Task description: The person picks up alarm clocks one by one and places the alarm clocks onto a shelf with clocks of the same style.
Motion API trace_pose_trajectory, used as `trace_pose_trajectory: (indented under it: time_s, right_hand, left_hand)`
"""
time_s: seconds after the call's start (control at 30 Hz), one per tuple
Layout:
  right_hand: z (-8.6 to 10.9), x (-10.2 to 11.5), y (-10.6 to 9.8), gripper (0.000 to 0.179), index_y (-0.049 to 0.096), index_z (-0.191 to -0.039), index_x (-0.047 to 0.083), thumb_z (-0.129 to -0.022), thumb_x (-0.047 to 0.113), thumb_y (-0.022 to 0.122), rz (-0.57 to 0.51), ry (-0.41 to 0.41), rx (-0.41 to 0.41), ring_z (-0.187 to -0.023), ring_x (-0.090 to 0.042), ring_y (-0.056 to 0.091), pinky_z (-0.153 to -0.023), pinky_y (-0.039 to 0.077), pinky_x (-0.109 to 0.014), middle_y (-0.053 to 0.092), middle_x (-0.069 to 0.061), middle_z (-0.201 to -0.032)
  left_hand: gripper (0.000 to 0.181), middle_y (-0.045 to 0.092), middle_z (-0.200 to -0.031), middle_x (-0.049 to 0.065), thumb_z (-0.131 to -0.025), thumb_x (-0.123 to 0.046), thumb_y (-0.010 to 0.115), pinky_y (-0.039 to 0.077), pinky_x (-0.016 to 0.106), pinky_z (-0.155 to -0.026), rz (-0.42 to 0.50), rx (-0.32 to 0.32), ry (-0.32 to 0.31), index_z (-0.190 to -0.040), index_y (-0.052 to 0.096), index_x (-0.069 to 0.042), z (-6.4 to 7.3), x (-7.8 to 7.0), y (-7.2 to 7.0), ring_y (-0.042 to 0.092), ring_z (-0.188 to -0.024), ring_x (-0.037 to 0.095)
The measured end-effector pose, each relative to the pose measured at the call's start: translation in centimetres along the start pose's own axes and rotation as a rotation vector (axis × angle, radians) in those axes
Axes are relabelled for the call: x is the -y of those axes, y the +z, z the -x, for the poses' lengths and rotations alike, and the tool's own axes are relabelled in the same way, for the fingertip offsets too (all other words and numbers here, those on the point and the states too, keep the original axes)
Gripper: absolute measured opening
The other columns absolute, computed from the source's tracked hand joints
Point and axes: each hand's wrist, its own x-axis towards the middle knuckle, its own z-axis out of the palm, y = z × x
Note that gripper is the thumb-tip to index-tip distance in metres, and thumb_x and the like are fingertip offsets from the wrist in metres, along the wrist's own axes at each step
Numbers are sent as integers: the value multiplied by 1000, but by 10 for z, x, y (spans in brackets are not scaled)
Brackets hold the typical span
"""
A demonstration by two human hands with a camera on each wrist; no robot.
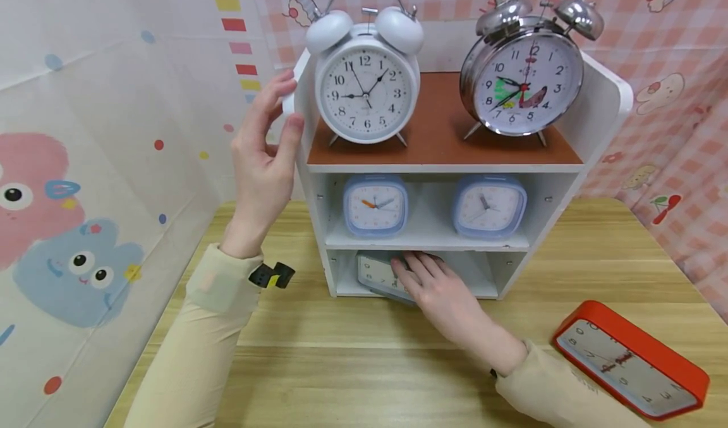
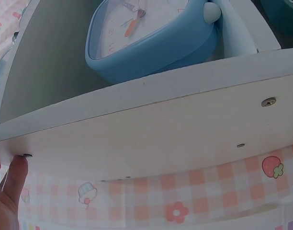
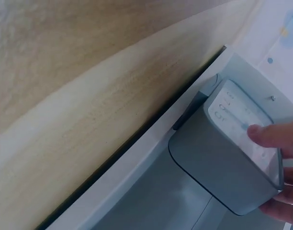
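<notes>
My right hand (image 1: pixel 440 295) reaches into the bottom compartment of a white shelf unit (image 1: pixel 426 248) and grips a grey clock (image 1: pixel 375 273). In the right wrist view the thumb lies on the face of the clock (image 3: pixel 237 120), with the other fingers at its far edge. The clock sits tilted, one corner out past the shelf's front edge. My left hand (image 1: pixel 264 162) is at the upper left side panel (image 1: pixel 298 80), its fingertips touching the panel's outer side. In the left wrist view, part of that hand (image 2: pixel 12 191) shows against the panel.
On the brown top shelf (image 1: pixel 438 118) stand a white twin-bell alarm clock (image 1: pixel 366 86) and a silver one (image 1: pixel 523 80). Two blue clocks, left (image 1: pixel 375 205) and right (image 1: pixel 490 207), occupy the middle shelf. A red clock (image 1: pixel 631 358) lies on the wooden table (image 1: pixel 341 365) at right.
</notes>
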Motion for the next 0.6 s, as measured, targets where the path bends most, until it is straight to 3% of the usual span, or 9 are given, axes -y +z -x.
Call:
trace_pose_trajectory:
  time_s: [0.2,0.6]
  right_hand:
    - [-1,2,-3,59,63,-141,3,-84,0,81,34,-8,50,-120,-32,70,-96,63,-42,70,-18,-136]
    - [-8,6,2,40,65,-133,1,-93,-1,60,119,-37,-31,-108,-30,73,-86,65,-38,72,-17,-126]
  left_hand:
    - [39,59,-155,6,-104,-2,61,60,11,-76,3,-7,-8,-143,59,-3,0,-1,0,67,-133,21]
    - [39,58,-157,8,-105,-5,60,60,11,-79,-14,5,-11,-143,58,-3,0,1,-1,66,-134,24]
